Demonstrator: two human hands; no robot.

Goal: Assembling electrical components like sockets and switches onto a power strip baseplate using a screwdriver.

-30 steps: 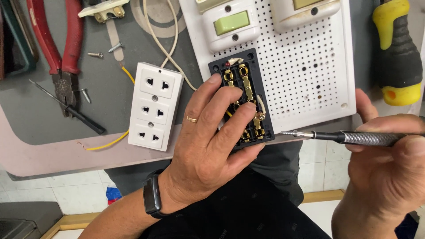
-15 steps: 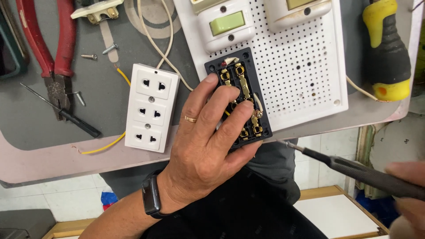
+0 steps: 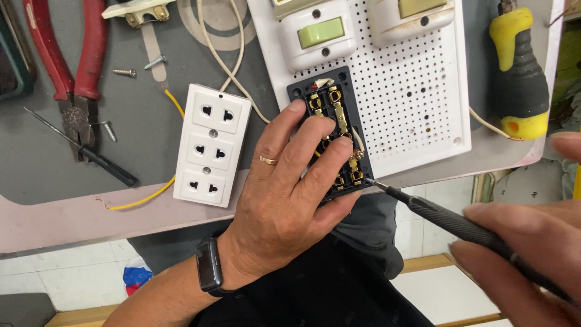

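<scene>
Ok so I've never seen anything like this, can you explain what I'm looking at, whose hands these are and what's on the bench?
This is one view from a camera worn on a person's head, looking down at their own two bare hands over a grey workbench. The left hand, wearing a gold ring and a dark wristband, presses on a black socket back with brass contacts, which lies on a white perforated board. The right hand holds a thin black screwdriver, its tip at the socket's lower corner. Nearby lie a white triple socket face, red-handled pliers, loose screws and a yellow-and-black screwdriver.
</scene>
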